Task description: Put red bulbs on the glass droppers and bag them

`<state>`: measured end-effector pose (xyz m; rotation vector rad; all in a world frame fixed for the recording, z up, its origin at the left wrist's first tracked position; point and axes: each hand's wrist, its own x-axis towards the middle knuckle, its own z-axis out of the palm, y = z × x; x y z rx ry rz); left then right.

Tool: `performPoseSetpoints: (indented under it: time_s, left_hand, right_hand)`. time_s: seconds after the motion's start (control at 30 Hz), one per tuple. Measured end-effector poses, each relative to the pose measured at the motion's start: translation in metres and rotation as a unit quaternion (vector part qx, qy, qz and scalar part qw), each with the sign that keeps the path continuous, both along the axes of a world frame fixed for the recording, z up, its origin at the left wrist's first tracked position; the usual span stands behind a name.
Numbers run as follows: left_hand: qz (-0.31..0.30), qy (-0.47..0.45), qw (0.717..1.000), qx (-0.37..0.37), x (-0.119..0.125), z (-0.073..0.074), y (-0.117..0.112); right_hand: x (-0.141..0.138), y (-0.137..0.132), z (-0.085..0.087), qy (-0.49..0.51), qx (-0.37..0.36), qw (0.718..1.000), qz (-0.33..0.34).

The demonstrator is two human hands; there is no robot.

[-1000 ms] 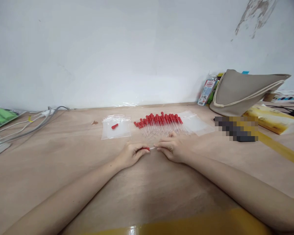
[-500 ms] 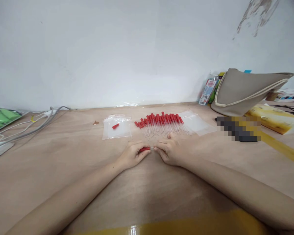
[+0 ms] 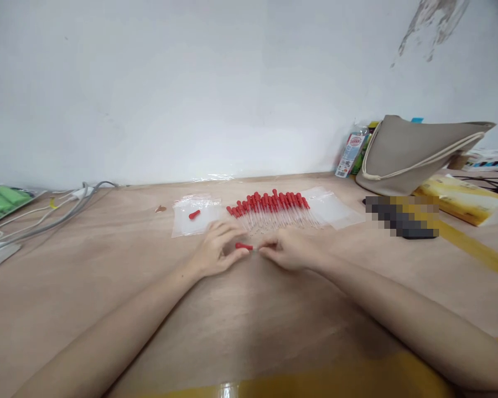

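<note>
My left hand [image 3: 216, 251] and my right hand [image 3: 288, 250] meet at the middle of the wooden table [image 3: 87, 287]. Between them is one glass dropper with a red rubber bulb [image 3: 244, 246]. The left fingertips touch the bulb while the other left fingers lift and spread. My right hand pinches the clear glass end. Just behind the hands lies a row of several finished droppers with red bulbs [image 3: 271, 209]. A clear plastic bag [image 3: 197, 216] to the left holds one loose red bulb [image 3: 194, 214].
Another clear bag [image 3: 334, 209] lies right of the row. A grey drawstring pouch [image 3: 415, 155], packets [image 3: 352, 153] and a yellow pack [image 3: 460, 200] stand at the right. Grey cables [image 3: 58, 213] and green items [image 3: 0, 200] are at the left. Yellow tape [image 3: 315, 381] marks the near edge.
Both hands have shifted slightly away from me toward the row. My left hand has loosened from a closed grip, and more of the red bulb now shows.
</note>
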<state>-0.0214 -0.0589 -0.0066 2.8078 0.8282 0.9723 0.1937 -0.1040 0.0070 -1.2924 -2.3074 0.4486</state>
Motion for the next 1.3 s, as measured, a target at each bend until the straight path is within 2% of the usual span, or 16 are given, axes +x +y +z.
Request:
performPoseSetpoints:
  time_s: [0.07, 0.13, 0.17, 0.23, 0.3, 0.4, 0.6, 0.7, 0.83, 0.9, 1.03, 1.2, 1.3]
  left_hand:
    - [0.096, -0.042, 0.994, 0.026, -0.013, 0.001, 0.015]
    - [0.213, -0.088, 0.972, 0.044, -0.03, -0.003, 0.033]
    - [0.252, -0.098, 0.961, 0.049, -0.04, -0.006, 0.042]
    - [0.299, -0.077, 0.95, 0.039, -0.058, -0.012, 0.057]
    - [0.318, -0.047, 0.947, 0.018, -0.071, -0.018, 0.067]
    - [0.317, -0.007, 0.948, -0.021, -0.08, -0.022, 0.074]
    - [0.277, 0.047, 0.955, -0.093, -0.079, -0.025, 0.079]
    - [0.26, 0.041, 0.96, -0.097, -0.077, -0.024, 0.08]
    - [0.263, 0.015, 0.962, -0.077, -0.069, -0.019, 0.077]
    - [0.263, 0.004, 0.962, -0.069, -0.066, -0.017, 0.074]
    - [0.257, -0.018, 0.964, -0.063, -0.065, -0.016, 0.07]
    - [0.238, -0.022, 0.969, -0.059, -0.067, -0.019, 0.069]
    - [0.242, -0.062, 0.968, -0.017, -0.064, -0.02, 0.068]
  right_hand:
    - [0.005, 0.011, 0.005, 0.07, -0.06, 0.994, -0.054]
    - [0.006, 0.025, 0.008, 0.115, -0.087, 0.981, -0.132]
    - [0.005, 0.033, 0.01, 0.123, -0.089, 0.973, -0.172]
    - [-0.003, 0.049, 0.012, 0.103, -0.063, 0.962, -0.244]
    - [-0.015, 0.065, 0.012, 0.06, -0.023, 0.953, -0.296]
    - [-0.035, 0.086, 0.007, -0.014, 0.008, 0.949, -0.314]
    - [-0.051, 0.11, -0.006, -0.054, 0.02, 0.941, -0.333]
    - [-0.058, 0.107, -0.007, -0.06, 0.05, 0.943, -0.323]
    - [-0.085, 0.095, -0.006, -0.072, 0.091, 0.96, -0.255]
    - [-0.102, 0.091, -0.007, -0.09, 0.079, 0.965, -0.235]
    - [-0.125, 0.089, -0.01, -0.119, 0.038, 0.96, -0.25]
    - [-0.127, 0.087, -0.011, -0.123, 0.033, 0.961, -0.247]
    - [-0.117, 0.077, -0.009, -0.116, 0.058, 0.961, -0.245]
